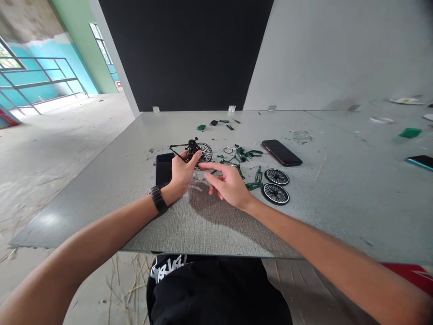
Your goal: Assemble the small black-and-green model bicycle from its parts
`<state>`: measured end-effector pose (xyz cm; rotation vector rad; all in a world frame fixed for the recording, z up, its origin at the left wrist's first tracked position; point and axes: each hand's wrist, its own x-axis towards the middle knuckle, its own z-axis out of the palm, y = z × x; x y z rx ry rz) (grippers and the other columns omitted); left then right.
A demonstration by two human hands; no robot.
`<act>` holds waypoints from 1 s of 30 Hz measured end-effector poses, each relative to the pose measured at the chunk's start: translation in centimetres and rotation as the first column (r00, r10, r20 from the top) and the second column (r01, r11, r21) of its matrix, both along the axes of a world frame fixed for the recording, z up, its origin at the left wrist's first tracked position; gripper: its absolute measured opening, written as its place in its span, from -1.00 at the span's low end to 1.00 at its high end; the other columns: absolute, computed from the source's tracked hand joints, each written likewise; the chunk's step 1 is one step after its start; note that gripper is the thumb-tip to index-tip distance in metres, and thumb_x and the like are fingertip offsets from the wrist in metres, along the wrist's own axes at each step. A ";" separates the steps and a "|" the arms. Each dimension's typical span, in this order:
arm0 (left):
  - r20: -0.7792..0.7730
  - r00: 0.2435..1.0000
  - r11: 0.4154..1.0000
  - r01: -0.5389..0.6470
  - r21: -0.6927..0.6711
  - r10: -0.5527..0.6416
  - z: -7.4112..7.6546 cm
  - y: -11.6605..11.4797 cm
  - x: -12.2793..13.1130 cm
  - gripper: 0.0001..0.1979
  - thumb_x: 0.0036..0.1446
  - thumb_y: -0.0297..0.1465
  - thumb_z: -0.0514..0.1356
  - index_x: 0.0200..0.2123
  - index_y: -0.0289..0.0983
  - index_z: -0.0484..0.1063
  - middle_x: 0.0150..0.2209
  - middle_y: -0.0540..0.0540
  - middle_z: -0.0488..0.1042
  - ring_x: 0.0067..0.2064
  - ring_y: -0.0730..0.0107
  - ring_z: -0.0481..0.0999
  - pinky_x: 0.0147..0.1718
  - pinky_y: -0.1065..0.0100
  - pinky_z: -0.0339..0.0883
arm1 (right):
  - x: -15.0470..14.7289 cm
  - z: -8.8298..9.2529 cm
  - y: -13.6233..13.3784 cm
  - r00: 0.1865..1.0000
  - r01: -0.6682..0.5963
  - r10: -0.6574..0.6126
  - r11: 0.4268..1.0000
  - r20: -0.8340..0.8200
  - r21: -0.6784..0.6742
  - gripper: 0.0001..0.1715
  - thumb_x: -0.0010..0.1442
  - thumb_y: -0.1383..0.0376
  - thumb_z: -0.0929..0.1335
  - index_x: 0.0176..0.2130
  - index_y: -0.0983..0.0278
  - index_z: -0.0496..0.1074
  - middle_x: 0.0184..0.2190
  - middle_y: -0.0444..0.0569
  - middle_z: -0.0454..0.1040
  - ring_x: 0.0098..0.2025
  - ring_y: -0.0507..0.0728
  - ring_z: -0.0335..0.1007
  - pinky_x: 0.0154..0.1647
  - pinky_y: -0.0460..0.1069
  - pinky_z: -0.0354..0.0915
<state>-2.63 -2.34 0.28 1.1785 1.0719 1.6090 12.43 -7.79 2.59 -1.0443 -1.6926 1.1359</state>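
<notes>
My left hand [182,170], a dark watch on its wrist, is closed around a black model bicycle [193,145] and holds it above the table. One spoked wheel [204,152] with a pale rim shows on the model, facing right. My right hand [227,180] reaches in from the right with its index finger stretched out to the model's lower side, by the left thumb. Its thumb stands apart and the other fingers curl loosely. Whether that fingertip touches the model is hard to make out. Green model bicycle parts [241,154] lie just beyond my right hand.
Two loose spoked wheels [276,194] lie right of my right hand. A dark phone [281,152] is farther right, and another phone [163,169] sits partly behind my left hand. Small green and black pieces [201,127] lie near the black panel [189,54] at the back.
</notes>
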 end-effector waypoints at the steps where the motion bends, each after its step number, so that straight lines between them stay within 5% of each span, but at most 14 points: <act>1: -0.015 1.000 1.000 -0.004 0.007 0.004 0.0 0.0 0.0 -0.70 0.04 -0.17 0.40 -0.41 -0.28 0.49 -0.44 -0.05 0.51 -0.44 0.48 0.41 -0.45 0.41 0.26 | -0.1 0.0 -0.1 0.999 -0.025 0.025 0.999 -0.024 -0.028 -0.53 0.27 0.20 0.36 0.14 0.29 0.49 -0.16 0.07 0.63 -0.65 -0.07 0.36 -0.80 -0.14 0.14; 7: -0.042 0.999 0.999 -0.031 0.039 0.033 0.1 -0.1 0.0 -0.74 0.04 -0.19 0.40 -0.41 -0.27 0.52 -0.45 -0.07 0.52 -0.46 0.46 0.40 -0.48 0.39 0.24 | -0.5 0.1 -0.2 0.993 -0.094 0.084 0.989 -0.089 -0.114 -0.44 0.25 0.20 0.38 0.20 0.29 0.44 0.06 0.18 0.55 -0.46 0.04 0.56 -0.81 -0.15 0.17; 12: -0.067 0.996 0.997 -0.062 0.044 0.064 -0.1 0.2 -0.1 -0.75 0.04 -0.20 0.40 -0.39 -0.28 0.54 -0.44 -0.06 0.53 -0.45 0.46 0.40 -0.47 0.39 0.23 | -0.5 0.4 -0.5 0.995 -0.090 0.084 0.985 -0.047 -0.150 -0.42 0.28 0.21 0.37 0.24 0.31 0.41 -0.42 0.00 0.64 -0.69 -0.03 0.34 -0.80 -0.14 0.15; 14: -0.075 0.995 0.996 -0.068 0.049 0.072 -0.1 0.3 -0.1 -0.74 0.04 -0.20 0.40 -0.38 -0.28 0.55 -0.45 -0.06 0.53 -0.45 0.46 0.40 -0.47 0.39 0.23 | -0.5 0.5 -0.6 0.997 -0.079 0.076 0.986 -0.029 -0.149 -0.43 0.29 0.22 0.36 0.25 0.30 0.40 -0.47 -0.04 0.62 -0.74 -0.07 0.25 -0.80 -0.14 0.15; 17: -0.064 0.996 0.998 -0.052 0.045 0.054 0.0 0.2 -0.1 -0.74 0.04 -0.20 0.40 -0.38 -0.29 0.54 -0.44 -0.06 0.53 -0.45 0.46 0.41 -0.46 0.40 0.24 | -0.6 0.4 -0.8 0.997 -0.073 0.069 0.992 -0.040 -0.107 -0.45 0.29 0.24 0.36 0.24 0.30 0.42 -0.20 0.11 0.65 -0.63 -0.05 0.39 -0.80 -0.16 0.17; 21: 0.002 1.000 1.000 0.003 0.029 -0.003 0.2 0.1 0.0 -0.72 0.03 -0.21 0.40 -0.37 -0.30 0.52 -0.42 -0.06 0.52 -0.43 0.48 0.41 -0.44 0.40 0.27 | -0.7 -0.2 -0.8 0.994 -0.085 0.085 0.996 -0.073 0.006 -0.50 0.29 0.24 0.35 0.19 0.22 0.46 0.28 0.17 0.35 -0.36 0.05 0.60 -0.81 -0.18 0.21; 30: 0.161 0.984 0.996 0.082 -0.022 -0.077 0.5 -0.2 0.3 -0.72 -0.01 -0.25 0.43 -0.40 -0.30 0.46 -0.44 -0.01 0.47 -0.43 0.52 0.39 -0.43 0.41 0.25 | -0.6 -0.3 -0.5 0.995 -0.062 0.041 0.967 0.086 0.247 -0.55 0.32 0.34 0.31 0.17 0.16 0.49 0.20 0.12 0.41 -0.38 0.01 0.57 -0.58 -0.09 0.47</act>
